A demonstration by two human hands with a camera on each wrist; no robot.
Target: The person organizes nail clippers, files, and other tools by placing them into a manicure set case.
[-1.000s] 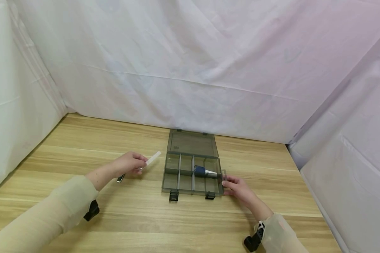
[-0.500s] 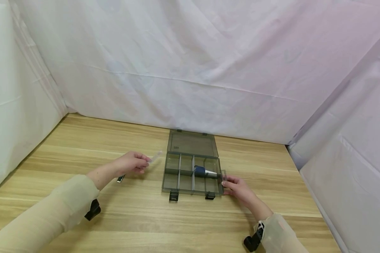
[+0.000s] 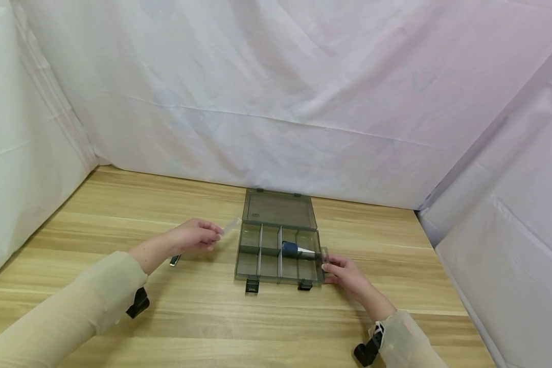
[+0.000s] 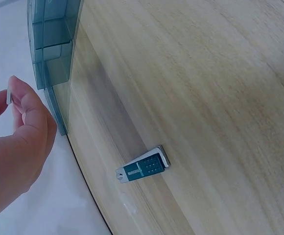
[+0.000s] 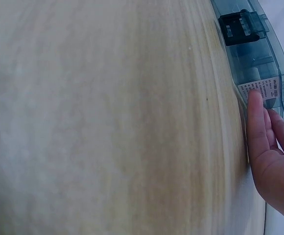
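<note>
A smoky clear organiser box (image 3: 276,268) lies open on the wooden table, its lid (image 3: 278,209) flat behind it. A blue and white pen-like item (image 3: 296,250) lies in a right compartment. My left hand (image 3: 198,235) pinches a thin pale strip (image 3: 231,225) just left of the box; in the left wrist view the strip's end (image 4: 9,94) shows at the fingertips. My right hand (image 3: 342,271) rests with straight fingers against the box's right side wall (image 5: 259,73). A small green and silver item (image 4: 143,168) lies on the table under the left hand.
White cloth walls enclose the table at the back (image 3: 276,102), left and right. Two black latches (image 3: 252,284) stick out from the box's front edge. Bare wood (image 3: 211,322) stretches in front of the box.
My left hand has moved the pale strip slightly right, closer to the box's left rear corner. The right hand and the box have stayed put.
</note>
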